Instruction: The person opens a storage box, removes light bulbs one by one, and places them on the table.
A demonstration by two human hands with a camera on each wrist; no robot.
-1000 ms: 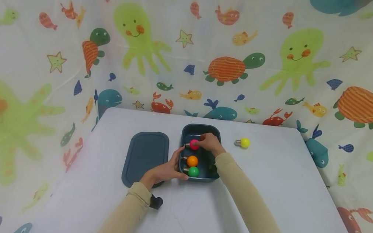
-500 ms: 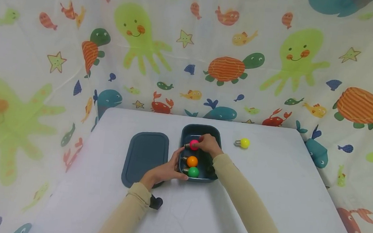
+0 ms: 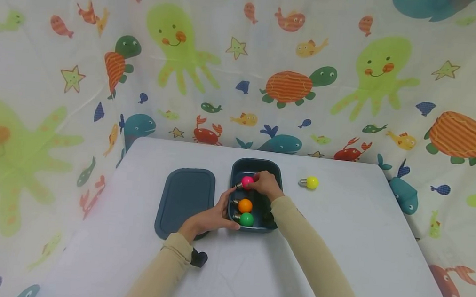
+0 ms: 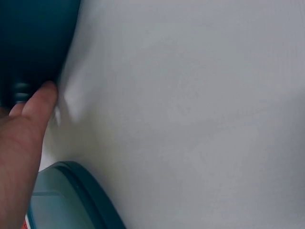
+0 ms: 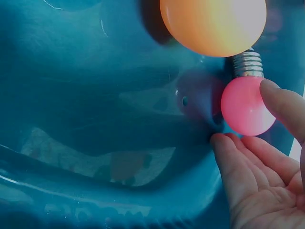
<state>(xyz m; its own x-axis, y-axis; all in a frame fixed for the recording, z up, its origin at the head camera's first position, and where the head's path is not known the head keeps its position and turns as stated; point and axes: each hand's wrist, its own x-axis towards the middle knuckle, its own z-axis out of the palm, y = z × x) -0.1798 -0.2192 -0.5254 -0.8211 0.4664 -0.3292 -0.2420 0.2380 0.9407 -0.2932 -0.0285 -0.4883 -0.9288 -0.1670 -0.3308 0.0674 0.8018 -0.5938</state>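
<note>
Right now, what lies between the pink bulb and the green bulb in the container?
The orange bulb lies between the pink bulb and the green bulb inside the container; the head view shows this.

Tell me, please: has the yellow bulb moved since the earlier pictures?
No. In the head view, the yellow bulb shows no visible shift against the far edge of the table.
</note>
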